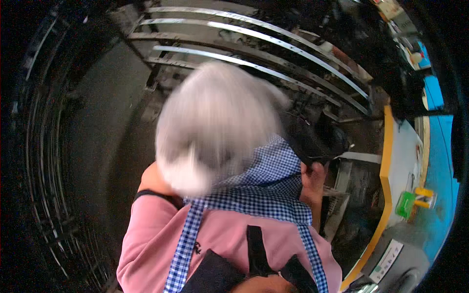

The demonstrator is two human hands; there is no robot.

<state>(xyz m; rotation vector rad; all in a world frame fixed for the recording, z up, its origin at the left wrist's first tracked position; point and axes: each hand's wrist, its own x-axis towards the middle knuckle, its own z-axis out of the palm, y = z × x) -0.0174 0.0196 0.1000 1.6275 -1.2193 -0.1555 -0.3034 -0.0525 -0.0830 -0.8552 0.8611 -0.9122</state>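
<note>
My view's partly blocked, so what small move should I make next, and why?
Perhaps lower your left forearm slightly: the large, pale, blurred thing by it covers part of the checked apron, while your right hand is clear of it, beside the apron.

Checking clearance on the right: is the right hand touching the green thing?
Apart. The head view shows a clear gap, with the yellow edge between the right hand and the green thing.
</note>
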